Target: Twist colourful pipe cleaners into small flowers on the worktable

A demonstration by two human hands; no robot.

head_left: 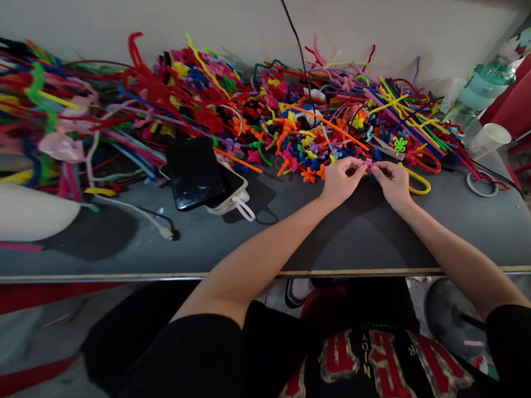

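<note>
Red, yellow, green and orange fuzzy stems fill a long pile (269, 110) in the head view, too many for us to count. We can count the plainer things: one dark phone (194, 174) lying across one pale-cased device (234, 185), one green-tinted bottle (481, 91), one white cup (489, 141), one pale ring (472, 188), one yellow loop (420, 174) and one white cable (136, 207) on the left. One lime-green flower (400, 144) stands out among the many small flowers, whose number we cannot tell.

All of this sits on one dark grey table (249, 249) with a pale front edge, set against a plain light wall (232, 22). One black cord (295, 34) hangs down in front of the wall into the pile. Below the table, at the right, we see a dark round base (448, 315) on the floor.

Our two hands meet at the front of the pile. The left hand (341, 182) and the right hand (392, 182) each pinch one small pink piece (365, 163) between thumb and fingers. It lies between the fingertips, just above the table, and the fingers partly hide its shape.
</note>
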